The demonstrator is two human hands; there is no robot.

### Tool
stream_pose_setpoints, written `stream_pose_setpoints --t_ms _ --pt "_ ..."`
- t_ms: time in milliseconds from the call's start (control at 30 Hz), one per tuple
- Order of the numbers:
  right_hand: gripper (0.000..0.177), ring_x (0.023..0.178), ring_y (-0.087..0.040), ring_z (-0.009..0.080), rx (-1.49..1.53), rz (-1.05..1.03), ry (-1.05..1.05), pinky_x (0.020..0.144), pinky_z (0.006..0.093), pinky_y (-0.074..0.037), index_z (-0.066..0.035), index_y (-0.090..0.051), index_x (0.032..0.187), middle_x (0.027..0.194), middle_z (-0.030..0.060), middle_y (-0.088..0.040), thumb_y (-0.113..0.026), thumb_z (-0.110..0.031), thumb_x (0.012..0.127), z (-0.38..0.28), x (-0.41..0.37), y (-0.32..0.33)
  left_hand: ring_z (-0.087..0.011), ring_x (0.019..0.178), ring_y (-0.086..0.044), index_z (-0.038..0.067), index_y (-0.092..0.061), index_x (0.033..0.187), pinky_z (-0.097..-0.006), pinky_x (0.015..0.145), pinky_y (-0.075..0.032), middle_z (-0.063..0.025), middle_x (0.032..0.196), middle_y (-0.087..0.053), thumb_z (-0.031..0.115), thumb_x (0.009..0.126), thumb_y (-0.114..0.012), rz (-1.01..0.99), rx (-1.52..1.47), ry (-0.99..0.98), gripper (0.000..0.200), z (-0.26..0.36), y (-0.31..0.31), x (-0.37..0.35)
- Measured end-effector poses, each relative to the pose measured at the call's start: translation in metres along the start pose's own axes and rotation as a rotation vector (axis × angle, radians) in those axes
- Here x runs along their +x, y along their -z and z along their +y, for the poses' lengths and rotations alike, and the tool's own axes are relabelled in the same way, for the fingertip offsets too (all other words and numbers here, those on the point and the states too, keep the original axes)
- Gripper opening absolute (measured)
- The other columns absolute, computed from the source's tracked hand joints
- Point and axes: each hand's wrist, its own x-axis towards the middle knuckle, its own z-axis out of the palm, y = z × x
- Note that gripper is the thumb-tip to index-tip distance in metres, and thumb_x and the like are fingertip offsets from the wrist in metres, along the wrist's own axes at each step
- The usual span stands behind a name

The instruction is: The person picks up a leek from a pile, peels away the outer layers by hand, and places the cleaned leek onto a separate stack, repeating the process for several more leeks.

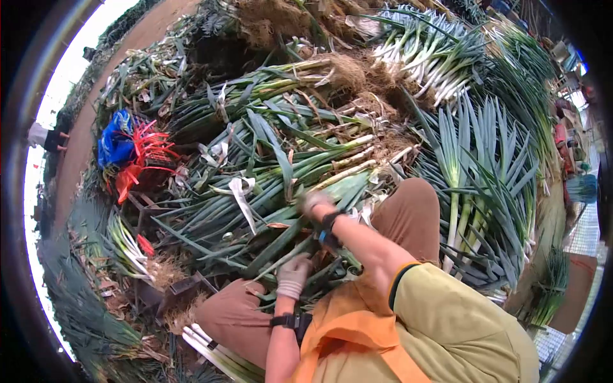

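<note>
My left hand (294, 274), in a pale glove, is between my knees, its fingers closed around the green leaves of a green onion (281, 256). Further forward, my gloved right hand (316, 203) is over the heap beside a thick green stalk. Motion smears its fingers, so whether they grip anything cannot be made out. A big pile of untrimmed green onions (255, 185) lies ahead of both hands, leaves to the left and roots to the right. A peeled white strip (241, 195) rests on top of it.
Cleaned green onions with white stems (440, 57) lie at the upper right; more (456, 179) lie beside my right knee. Blue and red plastic ties (131, 150) are at the left. Near my left knee are a dark metal frame (185, 284) and a small bunch (131, 249).
</note>
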Motion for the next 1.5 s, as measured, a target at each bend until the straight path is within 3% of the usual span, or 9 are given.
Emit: stream_pose_setpoints --t_ms 33,133,367,500,667,967,1200,1233,1500 --pt "0.026 0.082 -0.057 0.0296 0.324 0.290 0.474 0.075 0.0364 -0.046 -0.005 -0.061 0.090 0.092 0.0167 -0.060 -0.049 -0.025 0.078 0.005 -0.024 -0.047 -0.0115 0.077 -0.058 -0.001 -0.056 0.103 -0.0249 0.069 -0.047 -0.0100 0.085 -0.063 0.009 0.081 -0.051 0.148 -0.197 0.055 0.025 0.019 0.015 -0.002" --pt "0.019 0.080 -0.056 0.0210 -0.073 -0.555 0.577 0.073 0.0325 -0.045 -0.007 -0.062 0.088 0.094 0.0126 -0.060 -0.048 -0.015 0.078 -0.035 -0.044 -0.092 -0.0118 0.077 -0.058 -0.002 -0.055 0.104 -0.0248 0.070 -0.046 -0.0096 0.091 -0.062 0.009 0.084 -0.049 0.620 -0.258 0.005 0.024 -0.016 0.037 0.021" --pt "0.020 0.079 -0.061 0.0294 -0.436 0.306 0.070 0.067 0.0402 -0.049 -0.007 -0.064 0.087 0.085 0.0145 -0.062 -0.053 -0.018 0.074 0.080 0.062 0.039 -0.0358 0.086 -0.055 0.002 -0.055 0.099 -0.0376 0.076 -0.043 -0.0227 0.088 -0.058 0.025 0.075 -0.051 -0.197 0.251 0.113 0.034 -0.033 0.008 0.026" --pt "0.043 0.102 -0.053 0.0303 -0.325 -0.039 -0.289 0.081 0.0428 -0.044 -0.007 -0.046 0.120 0.115 0.0157 -0.052 -0.049 -0.022 0.080 0.095 0.064 0.055 -0.0347 0.084 -0.057 0.001 -0.056 0.097 -0.0375 0.073 -0.044 -0.0224 0.086 -0.058 0.022 0.075 -0.051 -0.117 0.136 0.167 0.031 0.010 0.018 0.027" --pt "0.042 0.074 -0.058 0.0288 -0.458 -0.416 0.260 0.069 0.0363 -0.045 -0.008 -0.058 0.102 0.083 0.0151 -0.062 -0.059 -0.031 0.066 0.060 0.023 0.126 -0.0227 0.080 -0.061 -0.002 -0.058 0.098 -0.0284 0.074 -0.046 -0.0172 0.089 -0.062 0.013 0.078 -0.053 0.326 -0.018 0.068 0.025 -0.002 0.008 0.039" --pt "0.026 0.075 -0.054 0.0272 -0.355 0.351 0.556 0.065 0.0363 -0.044 -0.010 -0.061 0.085 0.076 0.0074 -0.057 -0.067 -0.019 0.061 0.003 -0.256 0.253 -0.0247 0.089 -0.056 0.007 -0.049 0.113 -0.0356 0.074 -0.048 -0.0124 0.101 -0.058 0.023 0.079 -0.060 -0.338 -1.831 0.020 0.039 0.146 0.001 0.027" --pt "0.030 0.067 -0.057 0.0273 0.171 0.725 0.582 0.058 0.0331 -0.046 -0.009 -0.061 0.084 0.077 0.0088 -0.060 -0.073 -0.015 0.057 0.049 -0.333 0.214 -0.0190 0.092 -0.055 0.006 -0.049 0.110 -0.0326 0.077 -0.047 -0.0078 0.098 -0.056 0.020 0.082 -0.058 -0.063 -1.513 -0.204 0.033 0.258 0.022 -0.033" --pt "0.033 0.065 -0.057 0.0255 0.249 0.713 0.670 0.058 0.0314 -0.046 -0.006 -0.060 0.090 0.077 0.0095 -0.059 -0.073 -0.015 0.060 0.053 -0.320 0.204 -0.0147 0.085 -0.056 0.003 -0.053 0.104 -0.0283 0.072 -0.048 -0.0060 0.092 -0.058 0.019 0.083 -0.056 0.218 -0.641 -0.395 0.026 0.248 0.028 -0.031" --pt "0.026 0.062 -0.051 0.0077 1.093 -0.018 0.676 0.055 0.0207 -0.041 0.001 -0.058 0.091 0.073 0.0021 -0.057 -0.057 -0.023 0.081 -0.099 -0.235 0.181 -0.0077 0.061 -0.052 -0.001 -0.060 0.083 -0.0220 0.051 -0.041 -0.0017 0.073 -0.058 0.020 0.072 -0.069 0.545 -0.530 -0.540 0.025 0.279 0.111 -0.026"
